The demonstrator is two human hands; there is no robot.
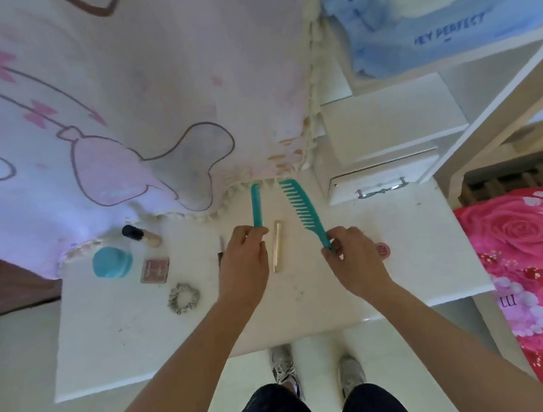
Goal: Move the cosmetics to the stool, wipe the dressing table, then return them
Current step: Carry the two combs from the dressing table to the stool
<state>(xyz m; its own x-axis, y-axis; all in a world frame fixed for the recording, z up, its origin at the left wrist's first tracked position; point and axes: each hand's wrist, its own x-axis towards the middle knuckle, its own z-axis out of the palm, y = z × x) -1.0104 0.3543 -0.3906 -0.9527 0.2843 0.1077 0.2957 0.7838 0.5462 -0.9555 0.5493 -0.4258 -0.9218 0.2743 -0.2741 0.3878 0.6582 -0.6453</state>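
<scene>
Held: my left hand point(243, 265) pinches the narrow comb point(256, 204), my right hand point(353, 257) pinches the wide-tooth comb point(299, 207), both over the dressing table point(109, 348). On the table: jar point(111, 261), bottle point(141, 235), compact point(155, 270), scrunchie point(183, 297), gold tube point(277, 245). Clearing looks barely begun; wiping and return outstanding.

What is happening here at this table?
A person stands at the white dressing table and holds a teal comb in each hand: the narrow comb in the left hand, the wide-toothed comb in the right hand. The teal jar, compact, scrunchie and gold tube lie on the table.
</scene>
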